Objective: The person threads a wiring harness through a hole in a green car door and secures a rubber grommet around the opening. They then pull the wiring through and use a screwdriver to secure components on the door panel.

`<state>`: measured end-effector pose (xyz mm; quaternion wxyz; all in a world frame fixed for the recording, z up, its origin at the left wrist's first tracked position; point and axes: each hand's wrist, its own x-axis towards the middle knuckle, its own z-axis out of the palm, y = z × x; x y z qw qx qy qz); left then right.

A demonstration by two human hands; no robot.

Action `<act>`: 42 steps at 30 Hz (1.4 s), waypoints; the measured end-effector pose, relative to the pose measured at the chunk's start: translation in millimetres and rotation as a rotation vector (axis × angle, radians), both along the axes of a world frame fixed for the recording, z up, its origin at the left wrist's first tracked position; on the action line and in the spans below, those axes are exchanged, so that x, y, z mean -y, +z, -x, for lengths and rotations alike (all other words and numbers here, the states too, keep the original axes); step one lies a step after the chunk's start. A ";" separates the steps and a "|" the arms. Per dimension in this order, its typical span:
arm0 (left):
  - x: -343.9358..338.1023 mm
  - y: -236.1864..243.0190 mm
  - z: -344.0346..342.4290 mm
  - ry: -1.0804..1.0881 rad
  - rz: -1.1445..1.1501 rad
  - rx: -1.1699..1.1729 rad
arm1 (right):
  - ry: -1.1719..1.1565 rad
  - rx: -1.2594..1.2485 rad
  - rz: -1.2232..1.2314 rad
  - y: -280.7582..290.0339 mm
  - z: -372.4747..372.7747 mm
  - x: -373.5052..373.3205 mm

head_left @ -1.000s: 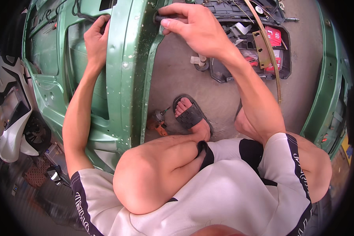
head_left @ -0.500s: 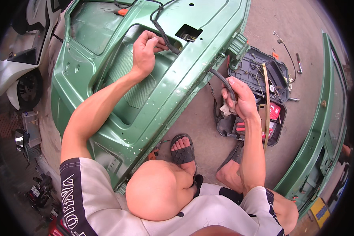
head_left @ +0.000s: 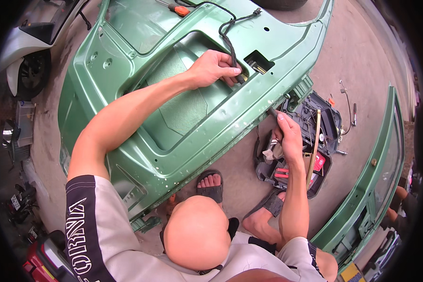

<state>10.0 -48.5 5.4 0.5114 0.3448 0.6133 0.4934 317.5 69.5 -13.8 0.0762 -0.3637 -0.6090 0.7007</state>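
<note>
A green vehicle door shell (head_left: 174,164) lies in front of me, with a large recess and a small square cut-out. Black wrapped wiring harness (head_left: 226,35) runs over its far part and down into the recess. Closed fingers of my left hand (head_left: 218,69) grip the harness at the recess's right edge. At the door's outer right edge, my right hand (head_left: 290,138) pinches a dark corrugated conduit (head_left: 273,112) that enters the edge. Its lower fingers are partly hidden, and the harness's path inside the door is out of sight.
An orange-handled screwdriver (head_left: 181,10) lies on the door's far left. Beyond my right hand, an open dark toolbox (head_left: 336,122) holds tools and red packs. Another green door (head_left: 378,160) stands at the right. A white scooter (head_left: 19,51) is parked at the left.
My right hand has moved up close to the door's edge, and less conduit shows outside. My left hand now wraps the harness nearer the recess edge. The whole view has shifted.
</note>
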 end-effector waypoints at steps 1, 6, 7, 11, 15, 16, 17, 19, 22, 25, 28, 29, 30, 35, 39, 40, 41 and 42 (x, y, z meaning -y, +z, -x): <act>-1.8 2.7 -2.5 0.006 0.016 0.007 | 0.023 0.036 -0.190 1.1 3.6 0.5; -2.4 9.1 -4.2 -0.018 0.066 0.102 | 0.070 0.063 -0.299 11.5 27.5 -10.8; -2.5 9.6 -6.9 0.019 0.105 0.110 | 0.068 0.068 -0.304 8.6 27.3 -13.3; -3.5 6.9 -11.9 0.046 0.129 0.129 | 0.046 -0.010 0.008 1.5 23.0 -18.2; -8.1 12.8 -11.4 -0.010 0.141 0.094 | 0.096 -0.073 0.178 -3.0 19.9 -29.1; -9.4 11.1 -11.0 -0.010 0.158 0.086 | 0.090 -0.105 0.204 -5.5 18.8 -28.4; -11.3 9.1 -10.5 -0.010 0.173 0.078 | 0.083 -0.136 0.229 -7.0 16.6 -26.7; -13.2 10.3 -4.3 -0.006 0.171 0.081 | 0.056 -0.172 0.227 -4.4 21.1 -23.1; -7.6 12.9 -1.7 -0.021 0.235 0.129 | 0.002 -0.025 0.048 3.5 20.5 -9.2; -11.0 12.4 0.5 0.048 0.257 0.157 | -0.024 0.041 -0.056 12.5 19.6 -1.8; -9.6 15.2 4.9 0.083 0.288 0.183 | -0.038 0.031 -0.159 10.6 25.7 4.8; -9.1 12.3 7.4 0.077 0.290 0.182 | -0.044 0.031 -0.157 9.7 26.4 3.9; -9.5 10.2 8.7 0.076 0.252 0.180 | -0.030 0.023 -0.063 8.6 27.2 1.1; -18.7 7.0 0.7 0.065 0.192 0.124 | 0.056 -0.102 0.446 -0.1 -0.3 -17.9; -14.1 2.6 6.2 -0.037 0.213 0.100 | -0.094 -0.201 0.529 -19.7 -16.0 -14.9; -14.8 1.9 7.3 -0.035 0.212 0.058 | -0.019 -0.166 0.484 -25.4 -24.2 -22.3; -13.7 -0.4 6.3 -0.012 0.215 0.031 | -0.048 -0.163 0.490 -31.6 -34.3 -22.9; -14.1 -2.6 4.4 -0.003 0.214 0.009 | 0.073 -0.116 0.389 -32.3 -40.9 -21.7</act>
